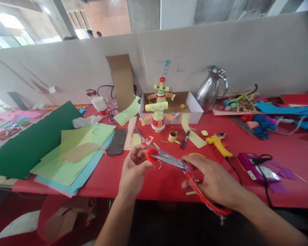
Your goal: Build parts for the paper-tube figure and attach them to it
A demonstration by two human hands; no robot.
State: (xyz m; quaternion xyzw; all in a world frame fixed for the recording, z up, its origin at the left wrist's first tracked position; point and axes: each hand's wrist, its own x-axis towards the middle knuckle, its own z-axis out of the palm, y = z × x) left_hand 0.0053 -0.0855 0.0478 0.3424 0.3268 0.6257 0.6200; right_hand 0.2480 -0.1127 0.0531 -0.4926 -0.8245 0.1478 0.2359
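Observation:
Between the fingertips of my left hand point(133, 168) is a small round red piece point(150, 157); its exact kind is hard to make out. My right hand point(214, 177) grips a pair of red-handled scissors point(170, 160), blades pointing left and overlapping the red piece. Beyond the hands stands a paper robot figure point(158, 121) with a yellow tube head and folded arms. Behind it is a similar figure point(161, 88) topped by a red ball. A small cardboard ring point(172, 137) and a black marker point(185, 139) lie on the red table covering point(166, 186).
Coloured paper sheets point(66, 160) and a dark phone point(117, 141) lie left. A shallow white box point(195, 117) sits behind the figures, beside a steel jug point(210, 90). Rightward are a yellow glue gun point(220, 145) and a purple box point(254, 167) with a black cable.

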